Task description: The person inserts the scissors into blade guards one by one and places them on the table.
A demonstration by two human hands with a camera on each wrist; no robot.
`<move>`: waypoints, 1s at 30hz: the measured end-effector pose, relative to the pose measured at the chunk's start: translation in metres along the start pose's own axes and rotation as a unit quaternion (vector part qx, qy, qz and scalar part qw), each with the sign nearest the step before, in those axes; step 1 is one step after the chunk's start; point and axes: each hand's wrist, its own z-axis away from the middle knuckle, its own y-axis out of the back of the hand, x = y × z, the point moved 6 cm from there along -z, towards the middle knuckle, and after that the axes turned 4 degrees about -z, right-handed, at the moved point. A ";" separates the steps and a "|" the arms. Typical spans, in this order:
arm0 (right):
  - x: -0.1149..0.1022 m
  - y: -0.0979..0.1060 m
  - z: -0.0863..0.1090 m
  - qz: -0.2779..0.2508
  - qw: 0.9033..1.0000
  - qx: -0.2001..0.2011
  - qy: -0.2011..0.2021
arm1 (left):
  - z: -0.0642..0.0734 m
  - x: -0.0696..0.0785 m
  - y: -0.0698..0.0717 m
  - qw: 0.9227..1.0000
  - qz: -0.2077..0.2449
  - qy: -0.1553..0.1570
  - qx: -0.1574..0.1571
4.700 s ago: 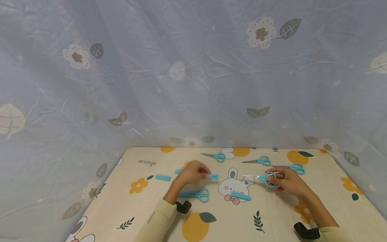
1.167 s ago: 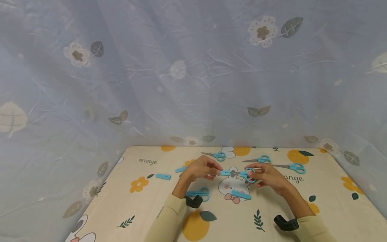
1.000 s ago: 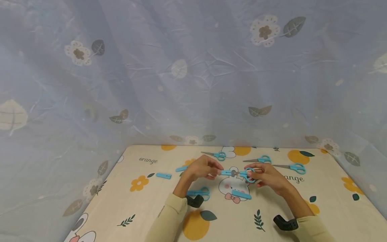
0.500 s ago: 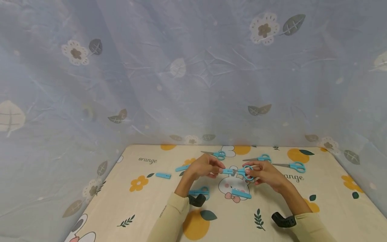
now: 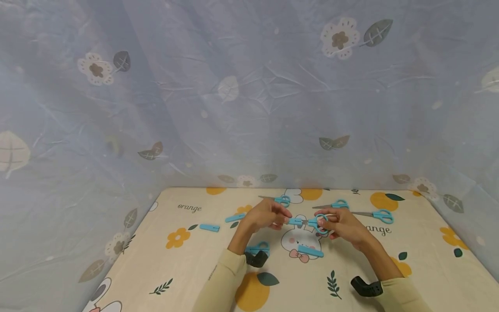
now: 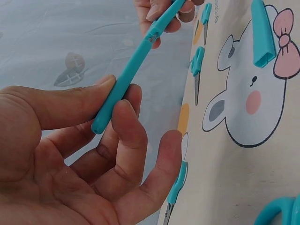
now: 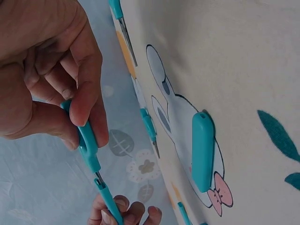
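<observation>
My left hand (image 5: 265, 215) pinches a turquoise blade cover (image 6: 124, 79) between thumb and fingers. From the other side, my right hand (image 5: 345, 225) grips a pair of scissors (image 7: 88, 145) by the turquoise handle rings. The scissors' blades are inside the cover, with only a short strip of metal showing between the cover's mouth and the handle, as the right wrist view shows. Cover and scissors line up end to end, held above the table over the printed rabbit. A loose blade cover (image 7: 202, 152) lies on the cloth below.
Uncovered scissors lie along the back: one pair (image 5: 278, 199) behind my left hand, another (image 5: 335, 205) and a third (image 5: 377, 214) behind my right. Two more covers (image 5: 209, 228) (image 5: 235, 217) lie left. Scissors with a covered blade (image 5: 255, 249) lie by my left wrist.
Several seconds ago the hands were apart and the blades bare. The hands have come together and the blades have slid into the cover; over the last second the exposed metal has shortened.
</observation>
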 end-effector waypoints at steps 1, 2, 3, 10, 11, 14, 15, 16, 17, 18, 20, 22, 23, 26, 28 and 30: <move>0.000 0.000 0.000 0.000 1.000 0.001 0.002 | -0.001 0.000 0.000 1.000 0.000 -0.001 0.001; 0.000 0.000 0.000 -0.001 1.000 0.003 0.003 | -0.001 0.000 -0.001 1.000 0.000 -0.003 0.000; 0.000 0.000 0.001 -0.003 1.000 0.004 0.002 | -0.002 -0.001 -0.001 1.000 -0.001 -0.005 0.000; 0.002 -0.002 0.002 -0.007 1.000 0.000 0.001 | -0.001 -0.005 -0.006 1.000 0.000 -0.012 -0.005; 0.003 -0.001 0.002 -0.006 1.000 0.001 0.001 | -0.001 -0.006 -0.006 1.000 0.000 -0.012 -0.005; 0.002 -0.001 0.000 0.000 1.000 0.008 0.002 | -0.001 -0.004 -0.005 1.000 0.000 -0.009 -0.005; 0.001 0.000 0.000 0.003 1.000 0.009 0.005 | -0.002 -0.003 -0.005 1.000 0.000 -0.009 -0.006; 0.001 0.000 0.000 0.005 1.000 0.010 0.006 | -0.001 -0.004 -0.005 1.000 -0.001 -0.008 -0.008; 0.001 -0.001 0.000 0.006 1.000 0.012 0.007 | -0.001 -0.004 -0.006 1.000 -0.002 -0.007 -0.010; 0.001 -0.001 0.000 0.008 1.000 0.013 0.009 | -0.001 -0.004 -0.006 1.000 -0.001 -0.006 -0.012; 0.000 -0.002 0.000 0.008 1.000 0.013 0.012 | 0.000 -0.004 -0.007 1.000 -0.003 -0.006 -0.016; 0.001 -0.003 0.001 0.008 1.000 0.014 0.008 | -0.001 -0.004 -0.009 1.000 -0.007 -0.007 -0.021; 0.001 -0.003 0.001 0.008 1.000 0.014 0.004 | -0.001 -0.004 -0.009 1.000 -0.008 -0.011 -0.022; 0.001 -0.004 0.002 0.007 1.000 0.017 -0.007 | -0.002 -0.002 -0.012 0.999 -0.016 -0.026 -0.026; 0.001 -0.004 0.001 0.007 1.000 0.022 -0.013 | -0.002 0.000 -0.012 0.999 -0.022 -0.036 -0.025; 0.001 -0.004 0.001 0.007 1.000 0.025 -0.017 | -0.002 0.002 -0.013 0.998 -0.032 -0.042 -0.021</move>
